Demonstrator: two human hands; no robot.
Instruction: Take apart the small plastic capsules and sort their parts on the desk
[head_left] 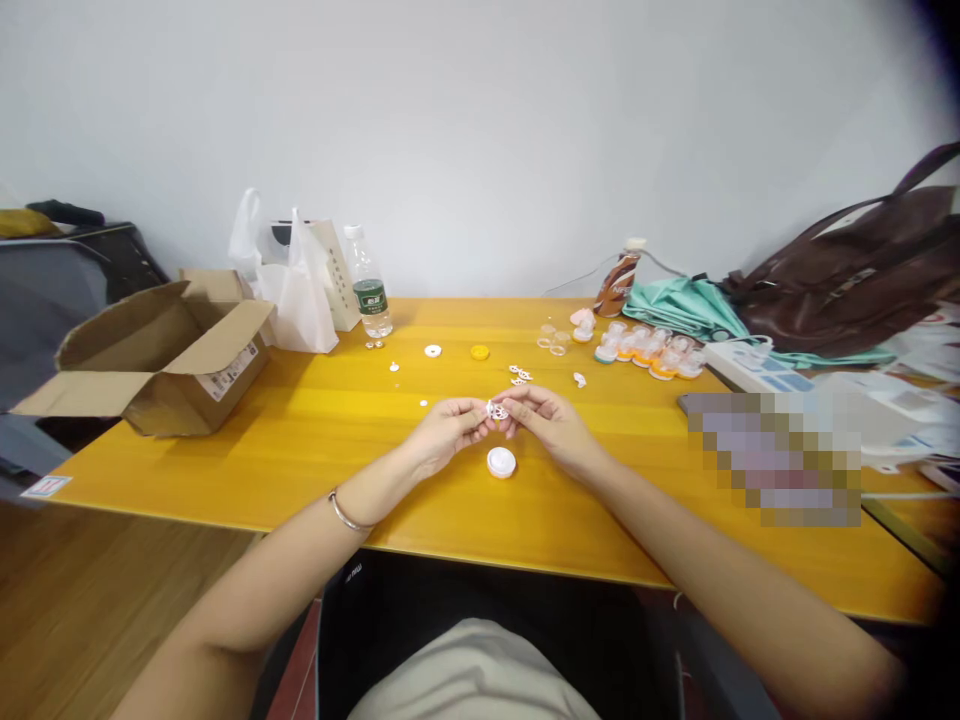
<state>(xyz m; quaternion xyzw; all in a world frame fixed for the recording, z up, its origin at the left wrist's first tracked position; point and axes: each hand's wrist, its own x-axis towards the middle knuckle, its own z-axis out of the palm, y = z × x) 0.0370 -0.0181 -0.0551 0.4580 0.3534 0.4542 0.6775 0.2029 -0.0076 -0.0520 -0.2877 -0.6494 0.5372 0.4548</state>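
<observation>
The small white part [496,410] is pinched between the fingertips of the left hand [448,428] and the right hand [546,418], both raised just above the yellow table [300,450]. The part is mostly covered by the fingers; its exact shape cannot be made out. Each hand holds it in a narrow fingertip pinch.

Just below the hands, one round white-and-orange cap [501,462] lies on the table. A silver bracelet [346,514] sits on the left wrist.

Behind the hands lie loose pieces — one white disc [433,351], one yellow disc [480,352] and a few white bits [519,375] too small to count. A row of finished assemblies [651,350] stands further right; their number is unclear.

At the far edge: one open cardboard box [161,350], one white plastic bag [296,285], one water bottle [370,285], one brown drink bottle [619,282], a teal cloth [675,305] and a brown bag [855,265] — cut off at the right. A blurred patch [776,455] hides part of the table's right side.
</observation>
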